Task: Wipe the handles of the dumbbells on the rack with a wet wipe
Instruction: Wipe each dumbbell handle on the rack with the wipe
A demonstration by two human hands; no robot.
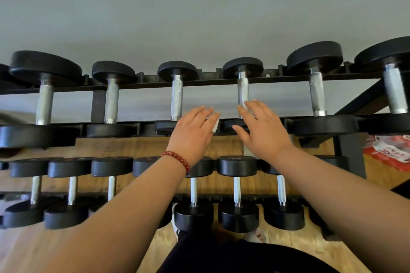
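A black two-tier rack (144, 83) carries black dumbbells with knurled steel handles. My left hand (195, 131), with a red bead bracelet at the wrist, holds a small white wet wipe (215, 126) that peeks out at its thumb side. This hand hovers between the third handle (177, 95) and the fourth handle (243, 91) of the upper row. My right hand (264, 131) has its fingers spread, and its fingertips lie over the lower end of the fourth handle. Whether they touch it is unclear.
The lower row holds several smaller dumbbells (237, 190), partly hidden by my forearms. A red and white package (388, 150) lies on the wooden floor (66, 246) at the right, behind the rack's leg. A grey wall stands behind the rack.
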